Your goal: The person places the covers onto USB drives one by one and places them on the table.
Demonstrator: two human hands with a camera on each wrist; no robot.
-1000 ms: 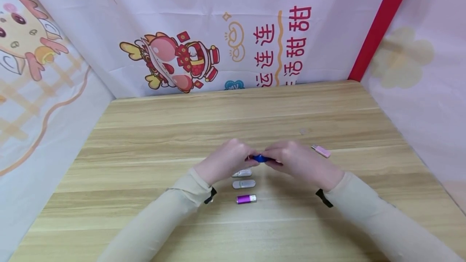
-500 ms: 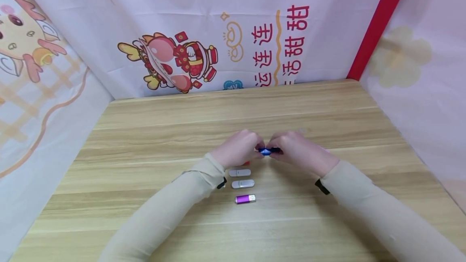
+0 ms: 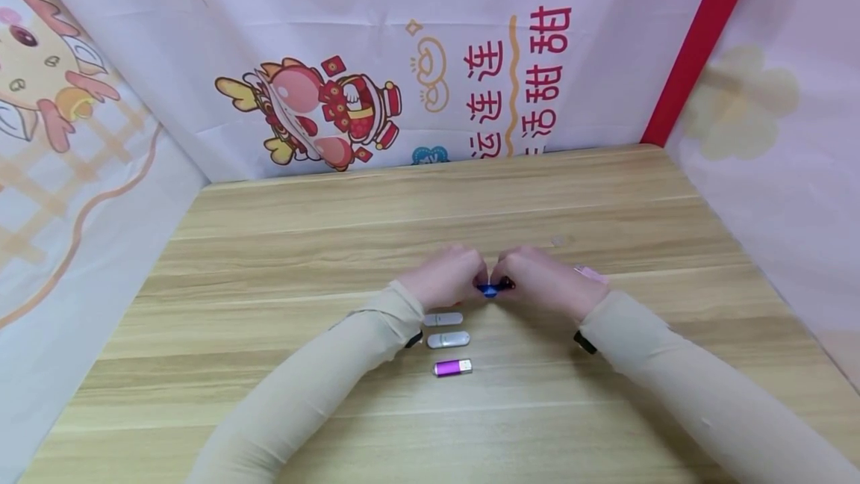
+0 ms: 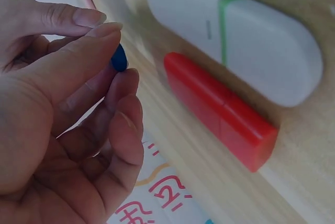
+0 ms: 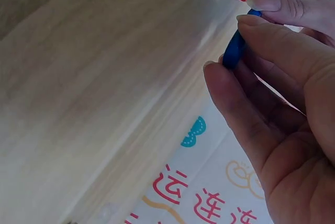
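Note:
Above the middle of the wooden table [image 3: 349,237], both hands meet at a small blue USB flash drive [image 3: 490,291]. My left hand [image 3: 446,276] pinches its left end between thumb and fingers, so only a blue bit shows in the left wrist view. The right hand [image 3: 546,282] holds the other end, with thumb and fingertips on the blue body [image 5: 234,49]. Fingers cover much of the drive. Just below the left hand lies a red flash drive [image 4: 220,111], beside a white one with a green band [image 4: 261,30].
In a column nearer the person are two white flash drives, an upper [image 3: 445,319] and a lower [image 3: 449,340], then a purple one [image 3: 453,367] with a bare metal plug. A pink drive [image 3: 591,273] lies behind the right hand. Printed cloth [image 3: 376,13] borders the table.
Both hands have shifted slightly, carrying the blue flash drive a little to the right, and its tilt has changed between their fingers. The drives on the table have stayed put.

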